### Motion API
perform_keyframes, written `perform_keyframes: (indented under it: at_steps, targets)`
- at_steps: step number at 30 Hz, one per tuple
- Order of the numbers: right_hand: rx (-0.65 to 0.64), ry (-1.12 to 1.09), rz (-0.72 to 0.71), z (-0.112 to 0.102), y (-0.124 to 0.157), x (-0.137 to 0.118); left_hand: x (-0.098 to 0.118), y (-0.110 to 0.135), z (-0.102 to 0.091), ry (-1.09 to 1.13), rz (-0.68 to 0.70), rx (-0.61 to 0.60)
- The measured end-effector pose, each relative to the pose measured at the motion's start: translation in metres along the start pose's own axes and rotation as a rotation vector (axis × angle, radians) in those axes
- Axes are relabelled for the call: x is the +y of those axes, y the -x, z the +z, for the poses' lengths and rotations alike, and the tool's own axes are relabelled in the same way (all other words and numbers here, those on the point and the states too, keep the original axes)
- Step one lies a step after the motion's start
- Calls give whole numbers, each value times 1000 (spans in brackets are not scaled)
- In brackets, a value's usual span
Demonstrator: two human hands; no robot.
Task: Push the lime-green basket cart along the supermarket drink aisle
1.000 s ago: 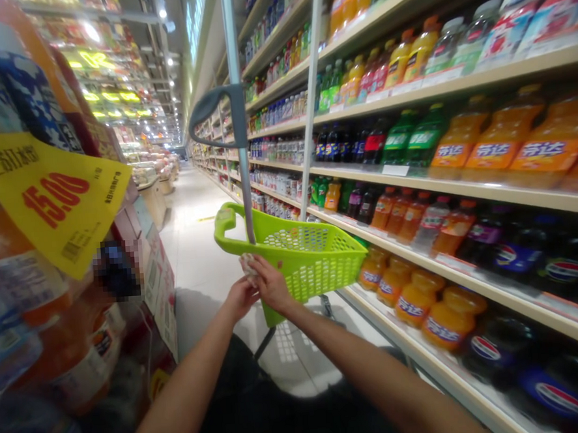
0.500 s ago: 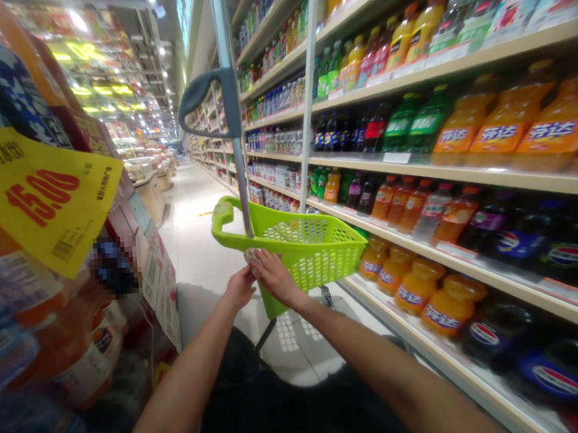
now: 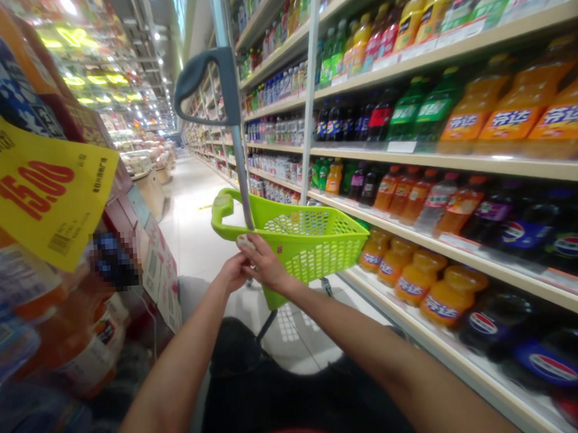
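Note:
My right hand [image 3: 267, 265] is closed, with a small whitish crumpled cloth [image 3: 244, 243] showing at its fingertips. Against it, fingers curled, is my left hand [image 3: 234, 273]; whether it also grips the cloth is hidden. Both hands are in front of a lime-green shopping cart basket [image 3: 315, 249], close to its near wall. I cannot tell if they touch the basket. A grey metal pole [image 3: 239, 161] rises from the basket's handle side, and a dark grey loop handle [image 3: 229, 89] is fixed on it. No goods show inside the basket.
Drink shelves [image 3: 461, 157] with orange, green and dark bottles run along the right. Close on the left, a yellow price tag [image 3: 43, 192] hangs by stacked bottles and cartons [image 3: 158, 277]. The pale floor aisle [image 3: 184, 184] stretches ahead between them.
Both hands have shifted slightly left and up in view, still together. The cloth shows more clearly at the right fingertips. The basket stays almost in place while the view tilts slightly.

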State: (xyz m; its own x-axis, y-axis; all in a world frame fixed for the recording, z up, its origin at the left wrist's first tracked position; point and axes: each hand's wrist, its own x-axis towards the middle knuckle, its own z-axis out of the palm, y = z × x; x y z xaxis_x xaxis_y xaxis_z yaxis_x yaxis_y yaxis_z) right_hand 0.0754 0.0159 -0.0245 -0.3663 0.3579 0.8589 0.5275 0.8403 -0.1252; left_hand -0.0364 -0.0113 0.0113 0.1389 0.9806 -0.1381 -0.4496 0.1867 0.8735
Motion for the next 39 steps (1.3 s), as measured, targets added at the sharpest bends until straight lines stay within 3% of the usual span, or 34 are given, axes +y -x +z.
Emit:
perform_keyframes:
  at_steps: [3, 6, 12, 17, 19, 22, 25, 27, 31, 33, 35, 39]
  targets:
    - [67, -75, 63, 4, 2, -9, -6, -2, 1, 57, 33, -42]
    - [93, -113, 37, 7, 1, -11, -8, -4, 1, 92, 34, 2]
    - [14, -45, -104, 3, -1, 1, -5, 0, 0, 30, -22, 56]
    - [-35, 64, -130, 1, -1, 14, -8, 1, 4, -85, -47, 11]
    - [-39, 105, -94, -1, -6, 21, -11, -4, 3, -268, -26, 39]
    - [-33, 172, -34, -5, -16, 31, -16, -14, -6, -680, 123, 234]
    - [-103, 216, -84, -3, -15, 34, -20, -16, -21, -872, 222, 392]
    - [-180, 233, -132, 4, -2, 33, -24, -12, -29, -1049, 266, 406]
    - [-303, 273, -163, 17, 40, 31, -36, 1, -36, -1705, 389, 363]
    - [-322, 282, -181, 16, 51, 31, -42, 4, -37, -1884, 425, 356]
    - [-291, 285, -193, 10, 45, 32, -45, 5, -38, -1973, 446, 371]
    - [-166, 308, -104, -5, 5, 32, -43, 4, -37, -2035, 484, 436]
